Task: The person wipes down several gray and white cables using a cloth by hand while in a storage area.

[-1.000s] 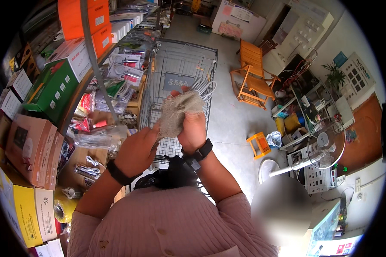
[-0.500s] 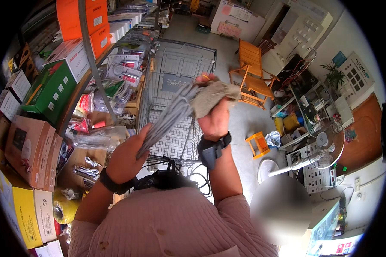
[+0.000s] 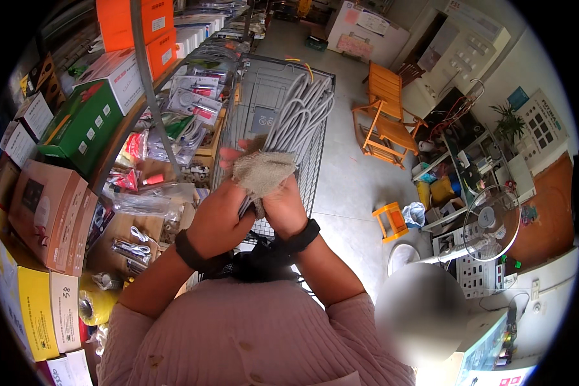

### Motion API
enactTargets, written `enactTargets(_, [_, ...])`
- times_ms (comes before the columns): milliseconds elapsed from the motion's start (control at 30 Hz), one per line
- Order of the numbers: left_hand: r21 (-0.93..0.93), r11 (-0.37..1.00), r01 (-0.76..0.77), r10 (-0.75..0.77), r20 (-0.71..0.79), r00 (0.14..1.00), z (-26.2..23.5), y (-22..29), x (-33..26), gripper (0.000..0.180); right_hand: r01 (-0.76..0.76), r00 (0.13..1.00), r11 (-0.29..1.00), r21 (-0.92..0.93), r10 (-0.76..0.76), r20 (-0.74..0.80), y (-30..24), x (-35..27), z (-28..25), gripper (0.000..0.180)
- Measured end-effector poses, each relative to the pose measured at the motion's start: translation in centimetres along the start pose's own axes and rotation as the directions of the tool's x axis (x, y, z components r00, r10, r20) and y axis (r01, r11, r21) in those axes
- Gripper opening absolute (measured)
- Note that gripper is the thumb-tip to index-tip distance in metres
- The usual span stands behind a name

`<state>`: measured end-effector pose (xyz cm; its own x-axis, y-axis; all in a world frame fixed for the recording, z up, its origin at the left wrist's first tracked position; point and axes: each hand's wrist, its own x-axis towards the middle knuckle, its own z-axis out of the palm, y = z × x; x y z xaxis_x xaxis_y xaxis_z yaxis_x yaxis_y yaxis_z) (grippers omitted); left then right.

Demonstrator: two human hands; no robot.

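Note:
A long looped bundle of grey cable (image 3: pixel 302 112) slants up and away from my hands, over the wire cart. A beige cloth (image 3: pixel 264 172) is wrapped about its lower part. My right hand (image 3: pixel 284 209) is closed on the cloth, pressing it around the cable. Close beside it, my left hand (image 3: pixel 217 217) grips the near end of the bundle, which shows just below the cloth. Some fingertips stick out at the cloth's left edge; whose hand they belong to is hard to tell. A thin yellow and red wire (image 3: pixel 302 63) pokes out at the far end.
The wire cart (image 3: pixel 312 186) stands right in front of me. Along the left run shelves with a green box (image 3: pixel 83 125), orange boxes (image 3: pixel 135 26) and packaged goods. To the right are a wooden rocking chair (image 3: pixel 386 116), an orange stool (image 3: pixel 390 222) and a standing fan (image 3: pixel 492 222).
My right hand has slid the cloth down the cable toward my left hand, so both hands are now close together. The cable's far loops are uncovered, and the bundle points further away.

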<state>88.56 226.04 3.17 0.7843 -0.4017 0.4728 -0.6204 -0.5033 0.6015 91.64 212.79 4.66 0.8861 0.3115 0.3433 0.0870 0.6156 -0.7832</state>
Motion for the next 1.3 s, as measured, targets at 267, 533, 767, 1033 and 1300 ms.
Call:
enactTargets(267, [-0.053, 0.993, -0.107, 0.101, -0.110, 0.989, -3.8, 0.0, 0.5, 0.062, 0.119, 0.991, 0.571, -0.812, -0.119, 0.062, -2.4, -0.9, -2.1, 0.042])
enactTargets(533, [-0.655, 0.739, -0.161, 0.194, -0.022, 0.981, -3.3, -1.2, 1.4, 0.038, 0.301, 0.946, 0.356, -0.885, 0.008, 0.325, -0.7, -1.2, -1.3, 0.031])
enactTargets(767, [-0.939, 0.242, -0.244, -0.249, -0.303, 0.920, -2.9, -0.1, 0.3, 0.017, 0.191, 0.961, 0.347, -0.918, 0.126, 0.248, -0.8, -1.9, -2.2, 0.036])
enactTargets(1033, [-0.943, 0.005, -0.334, -0.356, -0.313, 0.880, -3.5, -0.5, 0.0, 0.018, 0.073, 0.961, 0.533, -0.843, 0.188, 0.202, -1.0, -3.2, -4.0, 0.053])
enactTargets(1300, [-0.988, -0.046, -0.144, -0.223, -0.131, 0.966, -0.7, -0.5, -0.7, 0.030, 0.137, 0.945, 0.620, -0.773, 0.153, 0.290, -2.2, -3.8, -3.5, 0.043])
